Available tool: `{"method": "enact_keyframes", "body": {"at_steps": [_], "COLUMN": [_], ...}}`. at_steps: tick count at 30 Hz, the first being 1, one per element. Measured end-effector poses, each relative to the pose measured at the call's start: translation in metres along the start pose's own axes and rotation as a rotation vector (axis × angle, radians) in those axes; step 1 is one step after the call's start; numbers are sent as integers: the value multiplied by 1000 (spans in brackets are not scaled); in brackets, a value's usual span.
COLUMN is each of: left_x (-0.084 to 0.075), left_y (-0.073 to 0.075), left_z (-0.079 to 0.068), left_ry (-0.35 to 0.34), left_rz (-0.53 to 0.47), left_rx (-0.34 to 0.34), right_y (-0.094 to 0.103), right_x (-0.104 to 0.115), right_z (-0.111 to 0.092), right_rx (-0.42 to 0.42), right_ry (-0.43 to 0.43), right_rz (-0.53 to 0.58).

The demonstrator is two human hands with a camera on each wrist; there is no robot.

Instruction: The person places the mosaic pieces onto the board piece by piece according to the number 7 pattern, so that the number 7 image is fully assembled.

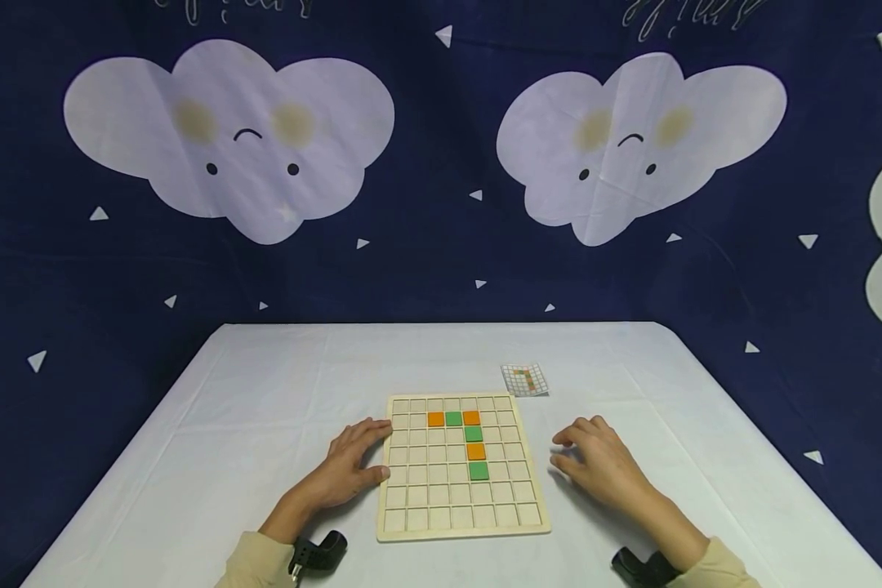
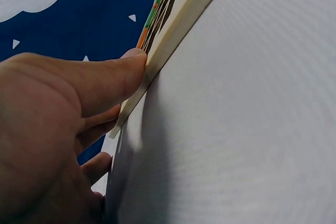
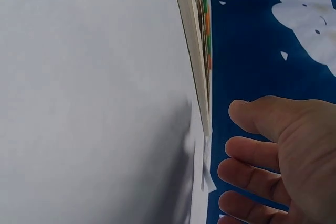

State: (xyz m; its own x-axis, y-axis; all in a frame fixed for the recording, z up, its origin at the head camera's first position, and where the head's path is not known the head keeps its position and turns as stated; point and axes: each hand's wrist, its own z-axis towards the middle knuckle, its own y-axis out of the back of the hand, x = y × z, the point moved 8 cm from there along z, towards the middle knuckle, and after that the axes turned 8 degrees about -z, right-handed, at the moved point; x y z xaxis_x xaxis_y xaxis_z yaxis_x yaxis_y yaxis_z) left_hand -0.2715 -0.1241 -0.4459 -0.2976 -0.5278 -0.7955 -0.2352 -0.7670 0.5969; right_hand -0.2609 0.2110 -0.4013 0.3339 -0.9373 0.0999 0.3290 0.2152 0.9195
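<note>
A pale wooden grid board point(image 1: 416, 496) lies flat on the white table, with orange and green square tiles set in some of its cells. An orange tile point(image 1: 436, 419), a green tile point(image 1: 453, 419) and another orange tile point(image 1: 471, 417) form a row near the far edge. Below that row's right end, green and orange tiles alternate down to a green tile point(image 1: 478, 470). My left hand point(image 1: 348, 464) touches the board's left edge with thumb and fingertips. To the right of the board, apart from it, my right hand point(image 1: 604, 461) hovers with loosely bent fingers, holding nothing.
A small pattern card point(image 1: 525, 380) with a printed grid lies just beyond the board's far right corner. White cloth covers the table point(image 1: 279, 384). Behind stands a dark blue curtain point(image 1: 441, 269) with clouds and triangles. Black wrist devices point(image 1: 322, 553) sit at both sleeves.
</note>
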Motion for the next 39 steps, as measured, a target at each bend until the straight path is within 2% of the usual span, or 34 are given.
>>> {"method": "enact_keyframes", "body": {"at_steps": [10,28,39], "left_x": [0,1,1], "left_y": [0,0,-1], "left_z": [-1,-1,0], "left_ry": [1,16,-8], "left_rz": [-1,-5,-9], "left_rx": [-3,-4,7], "right_y": [-3,-1,0], "right_x": [-19,-38,-47], "right_z": [-2,-1,0], "right_rx": [12,0,-10], "right_ry": [-54,-99,-99], "right_rz": [0,5,-2]}}
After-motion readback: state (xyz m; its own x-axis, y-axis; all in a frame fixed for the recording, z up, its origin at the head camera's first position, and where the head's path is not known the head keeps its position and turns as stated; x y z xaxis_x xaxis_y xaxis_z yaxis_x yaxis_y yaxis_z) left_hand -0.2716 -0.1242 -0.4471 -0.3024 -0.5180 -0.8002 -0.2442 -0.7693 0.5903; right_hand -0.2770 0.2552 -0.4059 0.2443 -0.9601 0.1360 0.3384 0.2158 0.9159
